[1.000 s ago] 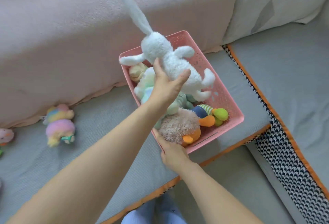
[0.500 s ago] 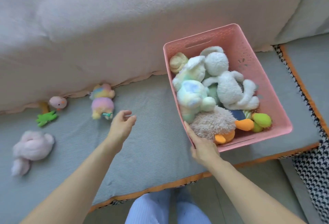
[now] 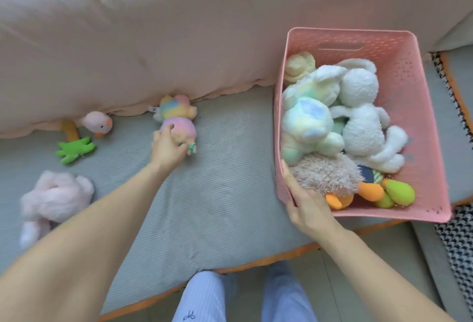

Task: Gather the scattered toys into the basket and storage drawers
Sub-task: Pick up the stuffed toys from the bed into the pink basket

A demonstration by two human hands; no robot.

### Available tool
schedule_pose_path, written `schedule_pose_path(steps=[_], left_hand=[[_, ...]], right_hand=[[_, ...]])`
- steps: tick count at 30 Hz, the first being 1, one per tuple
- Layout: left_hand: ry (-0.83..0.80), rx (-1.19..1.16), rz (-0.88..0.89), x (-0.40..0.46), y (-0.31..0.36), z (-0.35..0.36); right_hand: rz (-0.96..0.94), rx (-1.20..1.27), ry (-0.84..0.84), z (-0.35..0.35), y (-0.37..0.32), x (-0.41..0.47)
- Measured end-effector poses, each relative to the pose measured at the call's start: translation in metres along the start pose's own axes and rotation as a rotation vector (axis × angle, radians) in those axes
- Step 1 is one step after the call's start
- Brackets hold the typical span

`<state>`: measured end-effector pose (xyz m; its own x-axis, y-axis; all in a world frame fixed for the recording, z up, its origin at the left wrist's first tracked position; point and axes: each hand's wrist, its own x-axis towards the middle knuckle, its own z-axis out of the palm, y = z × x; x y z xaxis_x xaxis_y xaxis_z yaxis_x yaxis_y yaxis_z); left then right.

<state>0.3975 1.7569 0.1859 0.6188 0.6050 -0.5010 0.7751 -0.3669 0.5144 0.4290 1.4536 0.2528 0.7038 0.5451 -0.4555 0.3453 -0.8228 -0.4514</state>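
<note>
A pink plastic basket (image 3: 407, 71) stands on the grey cushion at the right, filled with several plush toys, among them a white bunny (image 3: 363, 119) and a pastel tie-dye plush (image 3: 305, 122). My right hand (image 3: 305, 201) grips the basket's near left rim. A rainbow-coloured plush (image 3: 178, 114) lies by the pink blanket's edge, and my left hand (image 3: 167, 146) closes over its lower end, fingers curled on it. Further left lie a pink duck toy with a green foot (image 3: 96, 123) and a fluffy pink plush (image 3: 55, 193).
A pink blanket (image 3: 153, 40) covers the back of the seat. The grey cushion (image 3: 217, 193) has an orange front edge. A black-and-white patterned strip (image 3: 455, 232) runs along the right. My legs in light blue trousers (image 3: 204, 298) show at the bottom.
The white bunny went from my left hand into the basket. My left hand then moved left and forward onto the rainbow plush. My right hand stayed on the basket rim.
</note>
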Motion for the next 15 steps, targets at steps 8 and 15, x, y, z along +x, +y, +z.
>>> schedule_pose_path(steps=[8, 15], left_hand=[[-0.393, 0.783, 0.373, 0.055, -0.029, 0.0], [-0.102, 0.462, 0.173, 0.043, -0.047, 0.001]], right_hand=[[-0.188, -0.207, 0.053, 0.025, -0.018, -0.007], [-0.011, -0.056, -0.009, 0.016, -0.019, -0.015]])
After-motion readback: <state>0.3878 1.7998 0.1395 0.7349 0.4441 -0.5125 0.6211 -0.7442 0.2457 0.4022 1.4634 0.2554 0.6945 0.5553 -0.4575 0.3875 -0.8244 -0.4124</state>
